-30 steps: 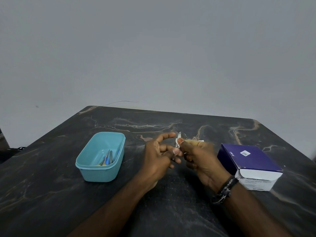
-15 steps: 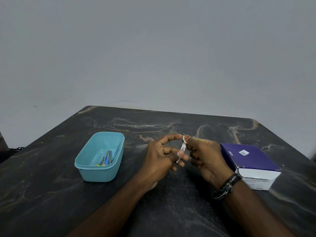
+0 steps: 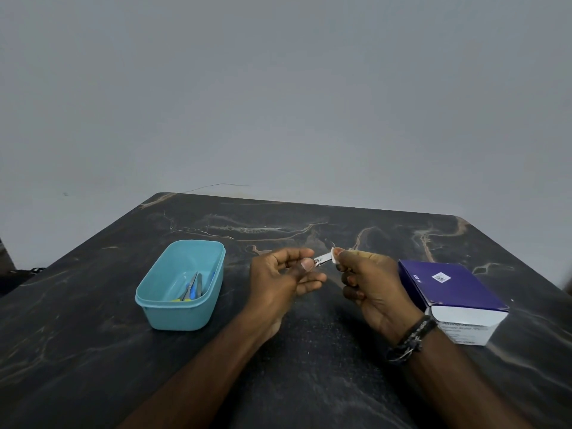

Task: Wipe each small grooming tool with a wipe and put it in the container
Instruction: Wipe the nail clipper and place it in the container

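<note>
Both hands meet above the middle of the dark marble table (image 3: 309, 351). My left hand (image 3: 280, 278) pinches one end of a small metal nail clipper (image 3: 322, 260), which lies roughly level between the hands. My right hand (image 3: 370, 281) grips a white wipe (image 3: 334, 256) folded over the clipper's other end. A teal plastic container (image 3: 181, 284) stands to the left of my hands and holds scissors (image 3: 191, 287) with blue handles plus other small tools.
A purple and white box of alcohol swabs (image 3: 452, 300) lies to the right of my right hand. A grey wall rises behind the table's far edge. A black bracelet circles my right wrist.
The clipper has turned from upright to nearly level. My right hand with the wipe has slid outward to the clipper's right end, and the hands have drawn a little apart.
</note>
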The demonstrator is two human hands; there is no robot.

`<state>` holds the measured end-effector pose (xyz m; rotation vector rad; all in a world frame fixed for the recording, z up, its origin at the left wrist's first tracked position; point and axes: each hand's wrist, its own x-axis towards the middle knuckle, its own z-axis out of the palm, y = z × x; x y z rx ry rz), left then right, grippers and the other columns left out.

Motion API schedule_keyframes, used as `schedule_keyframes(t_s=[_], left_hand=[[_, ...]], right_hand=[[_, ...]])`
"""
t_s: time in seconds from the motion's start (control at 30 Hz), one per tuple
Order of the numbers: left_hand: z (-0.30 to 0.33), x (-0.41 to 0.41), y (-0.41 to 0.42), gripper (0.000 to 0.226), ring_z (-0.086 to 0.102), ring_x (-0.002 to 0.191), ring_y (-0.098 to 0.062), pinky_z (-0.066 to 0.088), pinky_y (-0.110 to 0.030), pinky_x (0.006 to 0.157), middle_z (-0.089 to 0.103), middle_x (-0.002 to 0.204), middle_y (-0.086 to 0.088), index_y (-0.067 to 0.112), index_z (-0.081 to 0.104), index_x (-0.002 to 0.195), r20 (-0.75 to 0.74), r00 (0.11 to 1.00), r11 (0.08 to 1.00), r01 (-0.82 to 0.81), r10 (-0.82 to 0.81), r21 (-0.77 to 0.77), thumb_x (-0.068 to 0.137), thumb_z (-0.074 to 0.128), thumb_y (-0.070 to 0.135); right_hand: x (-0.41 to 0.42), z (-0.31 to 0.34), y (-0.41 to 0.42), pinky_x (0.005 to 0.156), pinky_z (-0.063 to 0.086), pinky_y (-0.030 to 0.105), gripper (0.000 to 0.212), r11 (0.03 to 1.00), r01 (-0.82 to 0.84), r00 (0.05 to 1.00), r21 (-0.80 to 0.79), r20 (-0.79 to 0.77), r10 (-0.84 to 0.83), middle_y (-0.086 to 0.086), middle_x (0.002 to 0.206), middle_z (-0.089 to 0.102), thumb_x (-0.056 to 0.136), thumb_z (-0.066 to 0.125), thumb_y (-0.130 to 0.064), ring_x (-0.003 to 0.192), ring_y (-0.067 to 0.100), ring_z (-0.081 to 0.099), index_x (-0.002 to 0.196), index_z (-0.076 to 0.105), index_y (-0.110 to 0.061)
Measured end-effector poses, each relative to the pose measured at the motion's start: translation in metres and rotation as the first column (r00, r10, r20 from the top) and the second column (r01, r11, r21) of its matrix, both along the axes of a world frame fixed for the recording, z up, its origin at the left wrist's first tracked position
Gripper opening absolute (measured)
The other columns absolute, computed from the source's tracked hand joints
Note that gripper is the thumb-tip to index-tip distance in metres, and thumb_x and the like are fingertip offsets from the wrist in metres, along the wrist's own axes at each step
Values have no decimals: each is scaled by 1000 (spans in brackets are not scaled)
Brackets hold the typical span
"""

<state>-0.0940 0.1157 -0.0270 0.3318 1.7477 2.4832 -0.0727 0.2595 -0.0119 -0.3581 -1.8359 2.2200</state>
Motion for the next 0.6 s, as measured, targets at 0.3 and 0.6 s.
schedule_keyframes(t_s=[0.3, 0.6], left_hand=[[1, -4, -2, 5, 61, 54, -9, 54, -21, 50, 67, 70, -6, 10, 67, 86, -91, 966, 963, -250, 241, -100, 90, 64, 9], [4, 3, -2, 18, 61, 56, -16, 54, -27, 54, 69, 70, -11, 4, 67, 99, 83, 996, 995, -5, 14, -100, 84, 72, 10]], right_hand=[[2, -10, -17, 43, 33, 15, 13, 972, 151, 977, 178, -178, -120, -10, 47, 50, 88, 67, -10, 43, 0, 39, 82, 72, 0], [5, -7, -11, 53, 51, 23, 7, 846, 359, 904, 393, -371, -211, -1, 67, 72, 86, 72, -20, 57, 8, 61, 82, 76, -16]])
